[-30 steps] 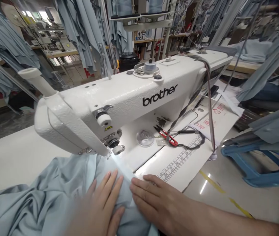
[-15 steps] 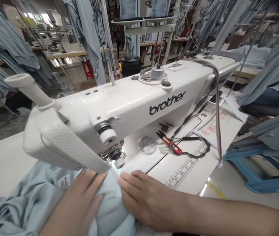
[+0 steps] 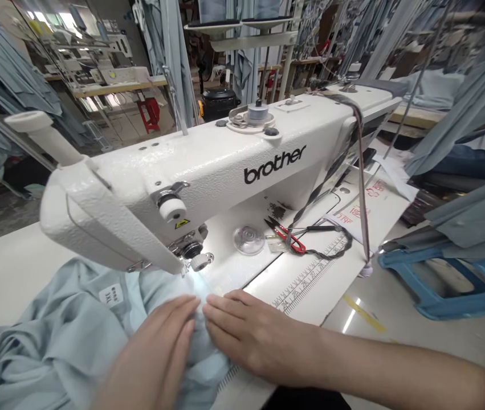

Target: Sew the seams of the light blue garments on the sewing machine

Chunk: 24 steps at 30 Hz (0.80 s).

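Observation:
A light blue garment [image 3: 60, 336] lies bunched on the sewing machine table, with a white size label [image 3: 112, 294] facing up. Part of its cloth runs under the needle area of the white sewing machine [image 3: 208, 176]. My left hand [image 3: 161, 341], slightly blurred, is closed on the cloth just in front of the needle, fingers together. Right beside it, my right hand [image 3: 251, 336] grips the cloth's right edge with bent fingers. The two sets of fingertips almost meet. What lies beneath them is hidden.
Behind the needle sit a clear round disc [image 3: 248, 240] and red-handled thread snips [image 3: 287, 236] near a dark braided cord [image 3: 331, 255]. A printed ruler [image 3: 310, 279] crosses the table. A blue stool [image 3: 451, 285] stands at right.
My left hand has drawn back from beneath the machine head toward my right hand, uncovering more of the garment by the label. My right hand stays nearly in place; the view has shifted slightly.

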Available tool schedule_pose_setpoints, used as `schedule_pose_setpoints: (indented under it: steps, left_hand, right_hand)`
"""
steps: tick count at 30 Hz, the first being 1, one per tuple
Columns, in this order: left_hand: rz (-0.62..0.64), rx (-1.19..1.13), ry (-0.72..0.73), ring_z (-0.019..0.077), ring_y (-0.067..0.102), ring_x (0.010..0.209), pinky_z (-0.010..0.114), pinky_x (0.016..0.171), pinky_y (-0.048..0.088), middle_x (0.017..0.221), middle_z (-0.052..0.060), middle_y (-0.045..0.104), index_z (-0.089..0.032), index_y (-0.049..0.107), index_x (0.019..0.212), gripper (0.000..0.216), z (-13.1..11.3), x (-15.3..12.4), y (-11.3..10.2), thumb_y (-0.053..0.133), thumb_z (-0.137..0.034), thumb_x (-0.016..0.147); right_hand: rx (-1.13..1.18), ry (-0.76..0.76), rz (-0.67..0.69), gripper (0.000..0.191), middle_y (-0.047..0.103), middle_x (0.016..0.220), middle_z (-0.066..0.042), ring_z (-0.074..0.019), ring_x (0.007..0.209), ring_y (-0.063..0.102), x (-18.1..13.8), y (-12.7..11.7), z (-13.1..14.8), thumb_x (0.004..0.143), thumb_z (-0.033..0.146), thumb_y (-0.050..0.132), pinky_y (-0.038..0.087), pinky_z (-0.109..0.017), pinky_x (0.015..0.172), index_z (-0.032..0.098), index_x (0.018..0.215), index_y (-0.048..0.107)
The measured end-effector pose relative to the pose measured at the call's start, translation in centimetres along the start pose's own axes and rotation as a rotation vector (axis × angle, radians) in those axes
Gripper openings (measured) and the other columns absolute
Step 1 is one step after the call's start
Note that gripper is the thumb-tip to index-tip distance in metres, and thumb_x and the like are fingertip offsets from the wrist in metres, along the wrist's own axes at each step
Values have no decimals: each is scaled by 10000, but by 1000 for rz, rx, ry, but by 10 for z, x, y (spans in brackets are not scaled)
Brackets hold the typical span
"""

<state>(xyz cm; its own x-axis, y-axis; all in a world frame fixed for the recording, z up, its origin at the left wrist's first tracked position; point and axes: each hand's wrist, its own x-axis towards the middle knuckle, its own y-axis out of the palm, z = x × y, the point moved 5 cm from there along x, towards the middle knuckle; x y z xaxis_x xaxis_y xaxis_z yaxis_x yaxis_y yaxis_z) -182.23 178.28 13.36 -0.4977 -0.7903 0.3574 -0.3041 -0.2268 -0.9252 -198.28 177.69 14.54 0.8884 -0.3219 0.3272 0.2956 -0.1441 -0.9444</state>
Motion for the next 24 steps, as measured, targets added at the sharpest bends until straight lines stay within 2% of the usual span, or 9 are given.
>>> schedule_pose_setpoints:
  steps: [2,5,10,16,24]
  left_hand:
    - [11,144,68,144,635,1137,261,922,545,1269,38,655,-155,513,1305,406,-4,8,-2,346,-353,992]
    - [15,346,201,184,639,1142,323,869,553,1313,39,631,-123,523,1308,479,-3,8,-2,350,-421,976]
    - [40,472,356,194,610,1184,331,908,479,1381,53,576,-117,502,1357,554,6,-5,3,341,-475,965]
    - [30,465,343,206,618,1160,352,948,410,1332,57,616,-122,561,1296,530,-1,-3,3,315,-464,975]
    - [11,447,314,220,597,1180,344,953,403,1364,72,592,-124,546,1318,534,9,-3,8,344,-471,967]
  right_hand:
    - [-15,24,-29,307,588,1243,-201,-299,1214,509,-2,0,1,1008,96,352,452,-390,944,8,1171,597]
    - [-18,28,-16,312,595,1230,-197,-297,1217,508,-3,-1,1,1006,93,345,452,-396,954,11,1171,597]
    - [-18,32,30,254,589,1248,-193,-278,1238,499,-4,-2,0,1007,106,379,452,-385,964,51,1097,610]
    - [14,45,35,160,605,1203,-186,-266,1243,498,-10,-2,1,977,117,457,429,-393,1001,89,1032,605]
    - [22,40,38,253,584,1227,-210,-303,1237,489,-4,-2,-3,979,75,372,429,-406,991,39,1068,606]
